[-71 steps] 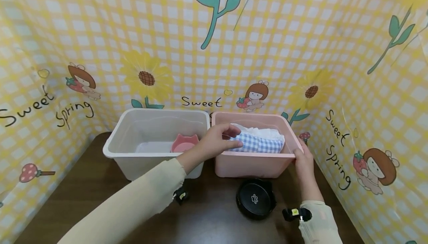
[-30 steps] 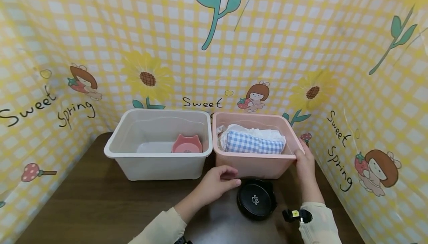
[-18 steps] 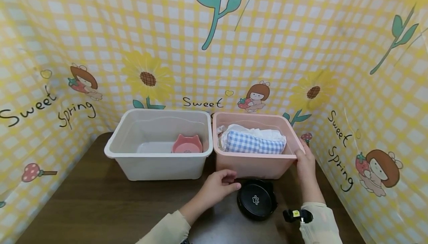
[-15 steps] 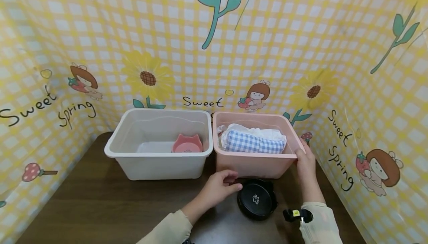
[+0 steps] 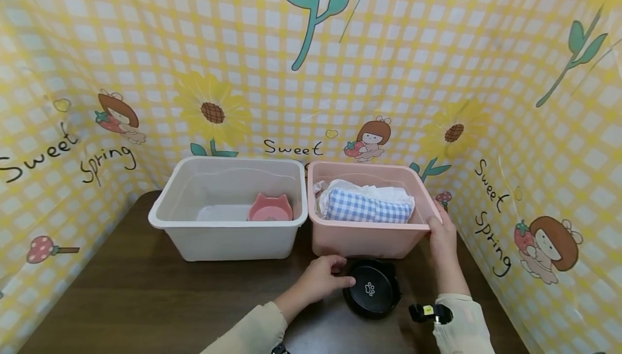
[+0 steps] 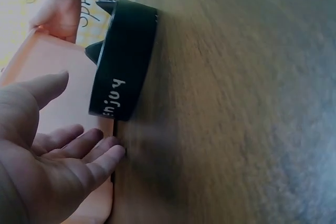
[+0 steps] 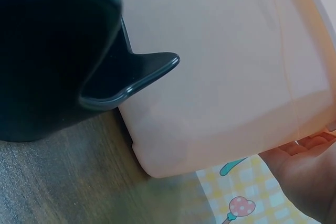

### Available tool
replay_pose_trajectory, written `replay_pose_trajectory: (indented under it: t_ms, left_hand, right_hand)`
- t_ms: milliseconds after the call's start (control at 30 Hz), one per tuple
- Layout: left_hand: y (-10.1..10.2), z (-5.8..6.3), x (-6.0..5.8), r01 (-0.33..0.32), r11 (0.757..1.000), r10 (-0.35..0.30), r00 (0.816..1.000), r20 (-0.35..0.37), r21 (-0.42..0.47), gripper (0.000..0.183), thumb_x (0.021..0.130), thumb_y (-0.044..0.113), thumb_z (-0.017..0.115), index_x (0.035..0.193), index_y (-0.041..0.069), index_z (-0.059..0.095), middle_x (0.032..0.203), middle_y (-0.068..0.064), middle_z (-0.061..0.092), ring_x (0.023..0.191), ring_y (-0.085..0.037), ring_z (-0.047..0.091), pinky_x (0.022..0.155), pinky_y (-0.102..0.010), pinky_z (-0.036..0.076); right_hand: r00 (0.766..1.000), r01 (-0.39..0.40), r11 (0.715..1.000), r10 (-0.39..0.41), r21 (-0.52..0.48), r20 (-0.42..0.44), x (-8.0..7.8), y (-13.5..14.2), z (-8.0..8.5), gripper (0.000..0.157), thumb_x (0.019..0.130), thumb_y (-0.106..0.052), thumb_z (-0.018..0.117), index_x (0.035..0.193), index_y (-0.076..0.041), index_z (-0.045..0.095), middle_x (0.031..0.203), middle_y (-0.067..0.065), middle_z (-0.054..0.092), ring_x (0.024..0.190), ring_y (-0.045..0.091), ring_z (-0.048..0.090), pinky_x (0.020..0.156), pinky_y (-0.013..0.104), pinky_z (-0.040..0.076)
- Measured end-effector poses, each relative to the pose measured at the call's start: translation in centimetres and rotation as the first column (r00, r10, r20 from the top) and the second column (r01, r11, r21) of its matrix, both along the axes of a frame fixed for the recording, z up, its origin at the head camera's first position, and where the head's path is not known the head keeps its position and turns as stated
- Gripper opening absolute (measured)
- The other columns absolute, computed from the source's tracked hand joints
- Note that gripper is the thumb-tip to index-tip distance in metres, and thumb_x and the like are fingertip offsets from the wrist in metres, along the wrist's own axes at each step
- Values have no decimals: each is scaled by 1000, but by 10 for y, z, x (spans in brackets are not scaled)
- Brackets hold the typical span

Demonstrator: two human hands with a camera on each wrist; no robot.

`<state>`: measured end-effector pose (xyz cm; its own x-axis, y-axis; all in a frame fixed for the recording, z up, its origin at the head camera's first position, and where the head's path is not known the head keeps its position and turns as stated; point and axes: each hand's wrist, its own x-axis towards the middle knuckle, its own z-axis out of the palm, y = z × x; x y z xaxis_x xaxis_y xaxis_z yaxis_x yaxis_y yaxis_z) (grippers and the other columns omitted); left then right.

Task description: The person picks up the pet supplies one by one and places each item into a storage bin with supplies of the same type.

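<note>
A black cat-eared pet bowl (image 5: 371,289) with a white paw print lies on the table in front of the pink bin (image 5: 369,240). At the bowl's left side is my left hand (image 5: 320,279), thumb and fingers spread apart with nothing between them. The left wrist view shows the fingertips (image 6: 118,150) low over the table, short of the bowl (image 6: 126,61), whose side reads "enjoy". With the thumb over the rim and fingers beneath, my right hand (image 5: 442,238) grips the pink bin's front right corner. Inside that bin lie a blue checked cloth bundle (image 5: 369,206) and crumpled white cloth.
A white bin (image 5: 233,243) stands left of the pink one, holding a pink cat-eared bowl (image 5: 270,208). Both bins stand at the back of a dark wooden table (image 5: 146,300). Yellow checked sheeting (image 5: 311,95) surrounds the table on its back and sides.
My left hand has come out from over the pink bin, down to the table, then edged right towards the black bowl. My right hand has stayed on the bin's corner.
</note>
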<state>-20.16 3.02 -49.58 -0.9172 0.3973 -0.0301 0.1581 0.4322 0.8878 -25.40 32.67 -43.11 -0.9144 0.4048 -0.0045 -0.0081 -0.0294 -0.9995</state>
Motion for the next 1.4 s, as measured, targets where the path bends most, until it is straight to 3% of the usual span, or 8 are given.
replay_pose_trajectory:
  t_ms: [167, 333, 533, 667, 933, 1067, 1400]
  left_hand:
    - [8, 0, 0, 12, 999, -14, 999, -37, -40, 52, 81, 37, 77, 120, 5, 64, 116, -9, 67, 108, -25, 63, 90, -41, 51]
    - [14, -5, -1, -7, 998, 2, 996, -90, -59, 55, 78, 31, 80, 122, 3, 62, 118, -10, 67, 108, -25, 63, 90, -39, 51]
    - [18, -11, -5, -49, 997, 44, 996, -77, -56, 50, 77, 29, 81, 119, 7, 65, 116, -6, 67, 109, -23, 61, 93, -42, 49]
    - [21, -10, -7, -56, 995, 49, 996, -78, -82, 40, 78, 25, 79, 113, 7, 69, 112, -4, 69, 110, -22, 61, 95, -42, 48]
    - [16, -13, -15, -35, 996, 24, 993, -119, -85, 32, 75, 11, 75, 107, 7, 72, 103, -3, 71, 89, -14, 62, 77, -29, 52]
    - [13, -16, -19, -38, 997, 28, 990, -138, -68, 26, 76, 8, 74, 102, 8, 74, 99, -3, 71, 88, -14, 61, 76, -29, 50]
    - [16, -23, -21, -116, 993, 108, 970, -216, -27, 15, 74, 8, 78, 89, 10, 77, 86, 0, 73, 81, -11, 64, 71, -24, 50]
  right_hand:
    - [1000, 13, 1000, -13, 20, 8, 2, 5, 2, 55, 92, -14, 41, 147, -25, 41, 152, 3, 39, 129, 19, 41, 90, 24, 40]
    - [1000, -2, 1000, 2, 13, 10, 2, 2, 2, 56, 92, -14, 41, 148, -24, 39, 152, 3, 38, 129, 19, 41, 86, 20, 42]
    - [1000, -15, 999, 15, 30, -1, 6, -5, 10, 57, 92, -13, 40, 148, -23, 39, 153, 4, 38, 131, 21, 40, 88, 23, 41]
    - [1000, -10, 999, 10, 31, -8, 4, -3, 7, 56, 92, -14, 40, 148, -23, 39, 152, 4, 39, 131, 21, 40, 89, 24, 41]
    - [1000, -8, 999, 9, 42, -16, 1, -2, 0, 56, 92, -14, 40, 148, -23, 39, 151, 3, 39, 130, 20, 41, 88, 23, 41]
    - [1000, -11, 999, 11, 45, -3, 3, -3, 4, 56, 92, -13, 41, 147, -22, 40, 151, 4, 40, 129, 20, 41, 89, 25, 42]
    - [1000, -28, 999, 28, 21, 12, 16, -14, 23, 59, 90, -9, 40, 148, -15, 38, 152, 9, 38, 130, 24, 40, 88, 25, 41]
